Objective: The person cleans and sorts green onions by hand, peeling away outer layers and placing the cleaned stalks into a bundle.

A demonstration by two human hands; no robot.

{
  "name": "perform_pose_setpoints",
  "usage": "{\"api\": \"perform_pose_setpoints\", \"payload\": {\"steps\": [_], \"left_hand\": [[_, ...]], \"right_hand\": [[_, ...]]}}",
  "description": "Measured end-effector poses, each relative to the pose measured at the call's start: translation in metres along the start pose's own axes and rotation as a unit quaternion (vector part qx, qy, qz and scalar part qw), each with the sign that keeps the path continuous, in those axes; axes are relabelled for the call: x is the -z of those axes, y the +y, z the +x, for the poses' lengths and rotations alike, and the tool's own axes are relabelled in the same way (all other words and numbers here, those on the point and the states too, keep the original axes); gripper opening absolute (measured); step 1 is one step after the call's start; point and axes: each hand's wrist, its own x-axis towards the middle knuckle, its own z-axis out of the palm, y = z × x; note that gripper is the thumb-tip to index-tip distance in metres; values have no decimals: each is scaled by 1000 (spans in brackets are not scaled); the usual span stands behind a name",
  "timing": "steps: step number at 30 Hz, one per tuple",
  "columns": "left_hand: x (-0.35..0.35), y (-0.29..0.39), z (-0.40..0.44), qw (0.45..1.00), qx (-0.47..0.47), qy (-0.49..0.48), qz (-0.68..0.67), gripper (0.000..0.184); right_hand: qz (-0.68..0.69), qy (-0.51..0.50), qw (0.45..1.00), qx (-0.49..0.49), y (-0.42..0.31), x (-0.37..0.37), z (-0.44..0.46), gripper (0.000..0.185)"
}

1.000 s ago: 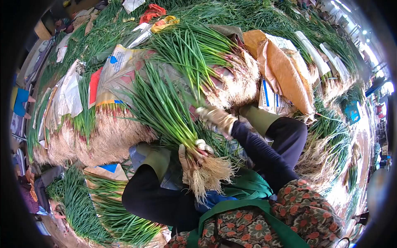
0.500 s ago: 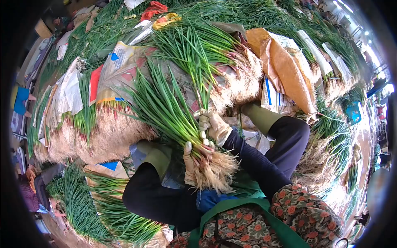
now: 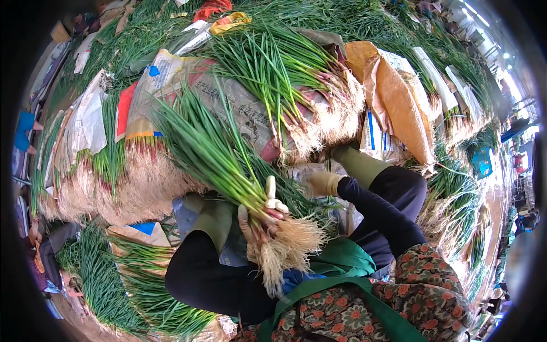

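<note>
My left hand (image 3: 245, 223), in a pale glove, is closed around a bunch of green onions (image 3: 235, 183) above my lap. Its leaves point up and left, and the shaggy roots (image 3: 293, 242) hang toward my apron. My right hand (image 3: 322, 183), also gloved, is off the bunch, over the gap between my knees. Motion blurs it, so its fingers cannot be made out. Loose green leaves lie close to it. Beyond my hands, more green onions (image 3: 285, 80) rest on a grey printed sack (image 3: 228, 102), their roots toward the right.
Rooted onion bundles (image 3: 142, 176) stand at left, partly covered by sacks. A brown sheet (image 3: 393, 97) covers others at right. More onions (image 3: 154, 279) lie beside my left leg, and a broad green heap (image 3: 342, 20) fills the back. A blue basket (image 3: 482, 163) stands far right.
My right hand has come away from stalks beside the held bunch and moved right and slightly down. The bunch in my left hand has shifted slightly left.
</note>
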Motion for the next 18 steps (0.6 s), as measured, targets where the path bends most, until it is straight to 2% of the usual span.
{"api": "perform_pose_setpoints", "payload": {"steps": [1,2,3,4,5,7,10,11,13,15,16,17,18], "left_hand": [[0,-3,-1,997,-28,58,33,63],[13,-2,1,999,21,25,31,61],[22,-5,4,997,6,62,33,59],[20,-4,3,994,26,93,43,57],[18,-3,0,990,46,122,52,56],[31,0,-2,989,45,125,64,55],[37,4,-2,981,44,134,133,56],[40,9,-1,975,59,135,169,56],[49,16,1,967,101,120,201,56],[61,20,2,963,160,87,199,55],[62,25,8,962,210,27,171,54],[63,21,3,955,168,77,233,54],[55,15,0,937,131,131,296,53]], "right_hand": [[95,126,987,-16,0,9,12,38],[189,249,949,-30,0,19,29,37],[352,291,888,-59,-2,33,52,35],[294,305,901,-93,-9,57,69,33],[369,324,864,-113,-36,86,63,27],[242,343,887,-193,-28,86,99,28],[323,361,857,-173,-44,103,78,31],[294,373,864,-165,-52,104,65,30],[253,363,896,24,-34,57,63,32],[247,276,929,22,-78,48,15,23],[367,203,907,-30,-86,50,8,24],[480,125,864,-79,-92,51,8,26],[498,187,846,20,-69,25,37,23]]}}
